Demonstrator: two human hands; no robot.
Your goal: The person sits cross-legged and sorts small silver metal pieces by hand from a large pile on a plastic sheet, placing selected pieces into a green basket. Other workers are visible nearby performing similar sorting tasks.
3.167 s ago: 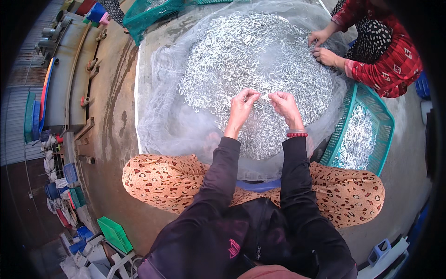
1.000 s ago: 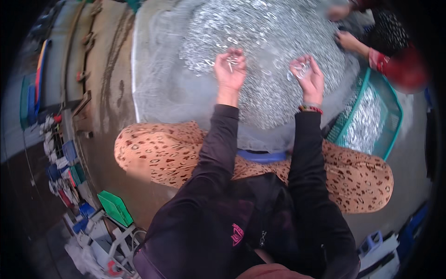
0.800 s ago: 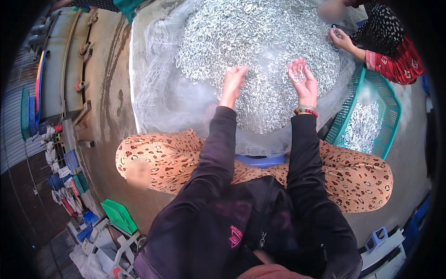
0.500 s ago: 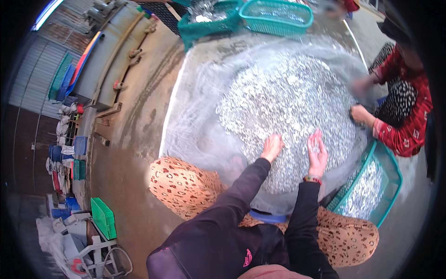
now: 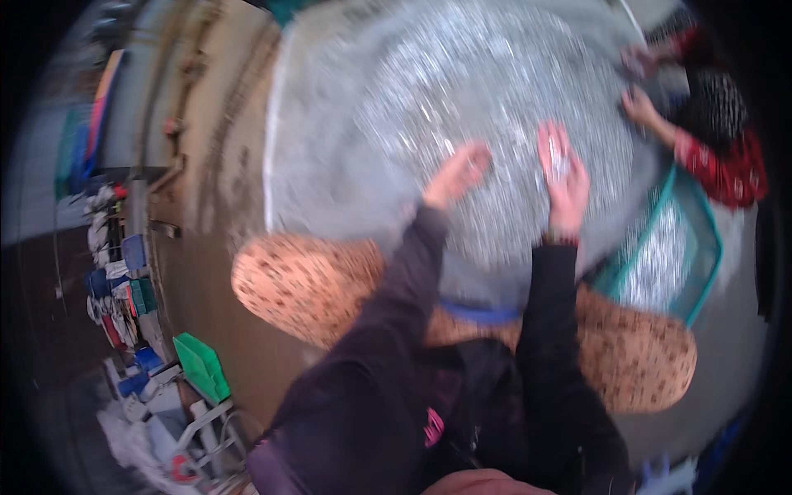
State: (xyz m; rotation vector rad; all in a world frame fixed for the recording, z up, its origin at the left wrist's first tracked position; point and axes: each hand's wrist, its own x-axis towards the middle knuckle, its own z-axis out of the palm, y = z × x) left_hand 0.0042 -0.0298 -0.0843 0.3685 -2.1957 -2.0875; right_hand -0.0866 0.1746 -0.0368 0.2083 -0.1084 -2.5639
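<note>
A wide heap of small silver fish [image 5: 487,91] lies on a pale sheet [image 5: 330,173] in front of me. The picture is smeared by motion. My left hand [image 5: 456,175] hovers over the near edge of the heap with its fingers bunched; the blur hides whether it holds anything. My right hand [image 5: 564,176] is palm up over the heap, and a few silver fish rest in it. Both my dark sleeves reach forward over my spotted orange trousers [image 5: 313,285].
A teal basket [image 5: 703,223] holding more fish stands at my right knee. Another person in red patterned sleeves [image 5: 726,165] works at the heap's far right. A green crate [image 5: 202,367] and stacked clutter [image 5: 124,289] line the floor at left.
The view has swung and blurred as my head moved. Both hands have stayed over the near side of the heap, the right one still palm up with fish.
</note>
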